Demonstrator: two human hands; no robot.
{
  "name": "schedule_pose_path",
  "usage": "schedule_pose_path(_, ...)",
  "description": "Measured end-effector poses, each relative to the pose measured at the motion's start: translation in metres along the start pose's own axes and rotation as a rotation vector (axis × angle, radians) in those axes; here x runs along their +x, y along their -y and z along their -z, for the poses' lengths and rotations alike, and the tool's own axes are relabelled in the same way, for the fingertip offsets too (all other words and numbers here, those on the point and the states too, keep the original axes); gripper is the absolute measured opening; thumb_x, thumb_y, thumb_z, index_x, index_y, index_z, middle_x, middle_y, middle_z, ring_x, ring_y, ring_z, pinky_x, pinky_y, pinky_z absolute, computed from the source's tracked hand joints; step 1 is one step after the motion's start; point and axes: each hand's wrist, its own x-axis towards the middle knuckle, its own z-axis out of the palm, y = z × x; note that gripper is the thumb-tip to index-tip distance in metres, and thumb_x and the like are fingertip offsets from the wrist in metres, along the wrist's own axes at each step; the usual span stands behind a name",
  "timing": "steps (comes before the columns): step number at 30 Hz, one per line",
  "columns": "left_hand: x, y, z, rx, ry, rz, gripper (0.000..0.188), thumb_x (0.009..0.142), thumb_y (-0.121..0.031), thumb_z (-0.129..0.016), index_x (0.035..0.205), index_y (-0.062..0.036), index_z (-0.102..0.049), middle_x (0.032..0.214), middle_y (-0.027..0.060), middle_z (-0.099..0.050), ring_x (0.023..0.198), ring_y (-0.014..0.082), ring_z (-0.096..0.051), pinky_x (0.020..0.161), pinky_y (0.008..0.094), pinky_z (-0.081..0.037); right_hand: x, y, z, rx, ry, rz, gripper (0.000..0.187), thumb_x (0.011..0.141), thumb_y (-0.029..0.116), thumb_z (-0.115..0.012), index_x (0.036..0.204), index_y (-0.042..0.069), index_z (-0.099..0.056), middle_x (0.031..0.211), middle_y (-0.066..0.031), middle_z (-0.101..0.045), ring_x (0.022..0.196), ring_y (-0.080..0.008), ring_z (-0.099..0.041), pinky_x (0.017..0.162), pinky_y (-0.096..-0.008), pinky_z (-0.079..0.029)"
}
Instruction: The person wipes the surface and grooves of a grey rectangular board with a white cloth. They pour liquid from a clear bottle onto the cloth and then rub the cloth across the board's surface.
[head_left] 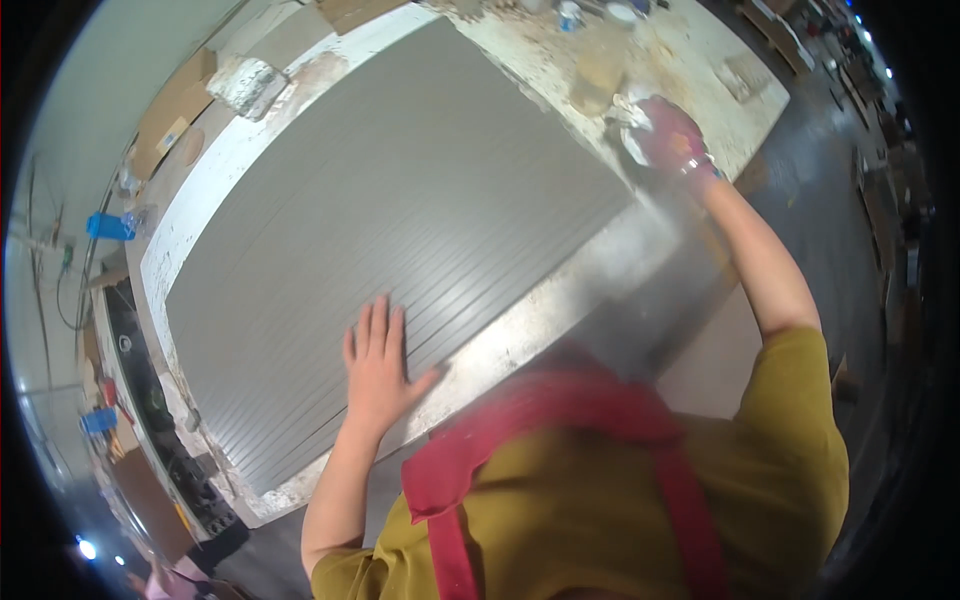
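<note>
A large grey panel (pixel 400 220) with fine parallel grooves lies flat on a white table (pixel 700 55), set at a slant in front of the person. The table's pale, stained top shows as a strip along the panel's near edge and as a wider patch past the panel's right end.

The left hand (pixel 376 372) is bare and rests palm down on the panel close to its near edge. It is open: the fingers lie straight and close together, pointing toward the far side of the panel, and the thumb stands out to the right. It grips nothing.

The right hand (pixel 674 138) wears a pink glove with an orange patch and is just beyond the panel's right end. It is closed around what looks like a crumpled white rag (pixel 632 120); blur hides how each finger sits.

Just beside this hand, also past the panel's right end, stands a yellowish see-through container (pixel 597 82). Farther from the panel are a small blue and white bottle (pixel 570 16) and, to the right, a flat beige block (pixel 742 78). Beyond the panel's far edge sits a rough white block (pixel 248 87), with brown cardboard (pixel 165 125) to the left of it. A red apron (pixel 560 405) hangs before the panel's near edge.
</note>
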Motion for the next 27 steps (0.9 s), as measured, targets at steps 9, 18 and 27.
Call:
schedule_pose_path(9, -0.059, 0.034, -0.010, 0.032, -0.020, 0.254, 0.104, 0.060, -0.046, -0.080, 0.142, -0.0044, -0.032, 0.152, 0.0208, -0.021, 0.139, 0.0400, -0.020, 0.108, 0.0570, -0.019, -0.047, 0.165, -0.069, 0.119, 0.367, 0.527, 0.031, 0.078, 0.020, -0.059, 0.107, 0.009, -0.058, 0.110, -0.0129, -0.059, 0.101, -0.0273, -0.059, 0.087, -0.0409, -0.047)
schedule_pose_path(18, -0.055, 0.038, -0.015, 0.001, -0.048, 0.260, 0.101, 0.060, -0.046, -0.080, 0.141, -0.0069, -0.036, 0.151, 0.0193, -0.024, 0.139, 0.0380, -0.023, 0.109, 0.0561, -0.019, -0.035, 0.171, -0.061, -0.032, 0.332, 0.445, 0.027, 0.085, 0.024, -0.058, 0.101, 0.003, -0.062, 0.099, -0.0182, -0.064, 0.093, -0.0303, -0.063, 0.083, -0.0395, -0.050)
schedule_pose_path(27, -0.056, 0.039, -0.013, -0.018, -0.066, 0.263, 0.100, 0.060, -0.045, -0.080, 0.142, -0.0084, -0.036, 0.151, 0.0177, -0.025, 0.138, 0.0371, -0.024, 0.108, 0.0555, -0.020, -0.033, 0.160, -0.026, 0.111, 0.313, 0.436, 0.028, 0.085, 0.032, -0.056, 0.096, 0.008, -0.065, 0.097, -0.0162, -0.066, 0.089, -0.0302, -0.064, 0.083, -0.0399, -0.049)
